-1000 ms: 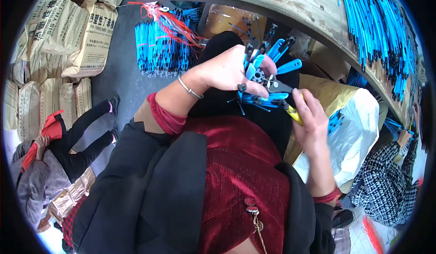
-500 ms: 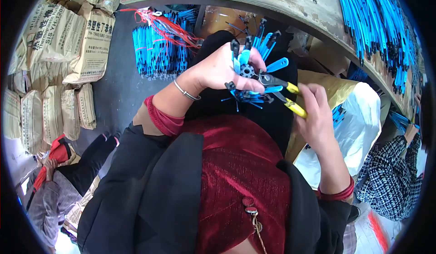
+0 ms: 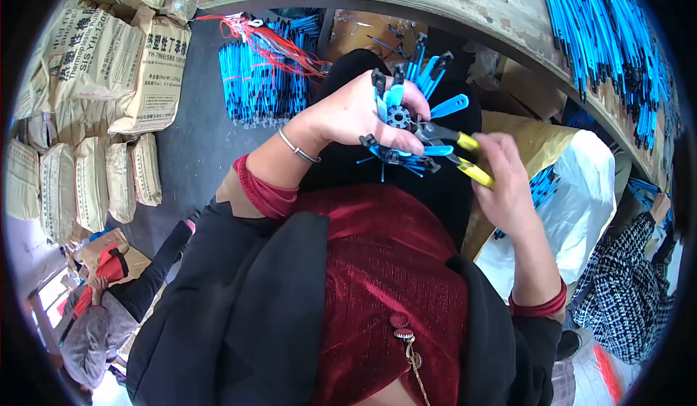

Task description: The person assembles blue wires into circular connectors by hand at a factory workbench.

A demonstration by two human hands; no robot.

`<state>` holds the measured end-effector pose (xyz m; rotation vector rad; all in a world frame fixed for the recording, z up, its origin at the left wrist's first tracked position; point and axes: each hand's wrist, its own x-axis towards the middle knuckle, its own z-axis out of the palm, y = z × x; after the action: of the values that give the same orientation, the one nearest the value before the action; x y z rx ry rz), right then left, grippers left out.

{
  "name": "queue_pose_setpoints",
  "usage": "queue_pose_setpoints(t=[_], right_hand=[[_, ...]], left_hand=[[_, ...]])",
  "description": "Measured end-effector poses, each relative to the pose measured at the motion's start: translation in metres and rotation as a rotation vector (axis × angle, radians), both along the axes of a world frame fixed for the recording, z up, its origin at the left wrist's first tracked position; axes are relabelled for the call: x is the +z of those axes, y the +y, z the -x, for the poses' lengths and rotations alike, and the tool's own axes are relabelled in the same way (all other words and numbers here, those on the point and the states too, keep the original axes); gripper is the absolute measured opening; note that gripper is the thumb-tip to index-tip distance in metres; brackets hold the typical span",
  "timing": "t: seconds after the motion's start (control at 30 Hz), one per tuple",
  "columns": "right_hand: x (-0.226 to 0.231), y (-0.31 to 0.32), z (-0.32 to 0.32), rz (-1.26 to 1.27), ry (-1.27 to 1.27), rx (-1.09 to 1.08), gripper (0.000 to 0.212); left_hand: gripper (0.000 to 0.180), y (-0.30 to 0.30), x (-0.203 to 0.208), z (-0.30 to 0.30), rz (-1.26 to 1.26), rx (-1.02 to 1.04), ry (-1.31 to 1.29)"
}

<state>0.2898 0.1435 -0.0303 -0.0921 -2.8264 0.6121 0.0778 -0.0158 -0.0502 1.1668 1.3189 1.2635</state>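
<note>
My left hand (image 3: 354, 116) is closed around a cluster of blue plastic strips with black ends, which fan outward from a dark round toothed hub (image 3: 398, 117). One flat blue strip (image 3: 450, 105) with a slotted tip sticks out to the right. My right hand (image 3: 508, 177) grips yellow-handled pliers (image 3: 475, 173). Their metal jaws reach in among the strips at the hub's right side, close to my left fingertips. What exactly the jaws touch is hidden. The cluster is held above my lap.
A wooden bench (image 3: 465, 10) runs across the top, with a heap of blue strips (image 3: 610, 29) at right. Bundled strips (image 3: 263, 83) lie under red ties (image 3: 290, 47). A white-lined sack (image 3: 581, 195) stands at my right. Paper sacks (image 3: 156, 72) line the left. People sit on both sides.
Both hands and the pliers keep nearly the same hold, with the jaws still at the hub. The view has shifted slightly, and the person at lower left has changed posture.
</note>
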Motion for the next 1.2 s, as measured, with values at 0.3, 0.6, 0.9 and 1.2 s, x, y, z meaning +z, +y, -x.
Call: queue_pose_setpoints(t=[0.3,0.6,0.9,1.2], right_hand=[[-0.044,0.006,-0.018,1.907,-0.962,0.405,0.071],[0.019,-0.01,-0.018,0.302,-0.406,0.018,0.077],[0.02,-0.004,-0.014,0.354,-0.47,-0.063,0.054],[-0.058,-0.047,-0.014,0.487,-0.039,-0.174,0.035]], left_hand=[[0.035,0.006,0.003,-0.001,-0.019,-0.096,0.006],[0.033,0.005,0.007,-0.01,0.049,0.032,0.013],[0.033,0.004,0.005,-0.01,0.033,-0.031,0.031],[0.035,0.0,0.001,-0.009,0.058,0.055,0.098]])
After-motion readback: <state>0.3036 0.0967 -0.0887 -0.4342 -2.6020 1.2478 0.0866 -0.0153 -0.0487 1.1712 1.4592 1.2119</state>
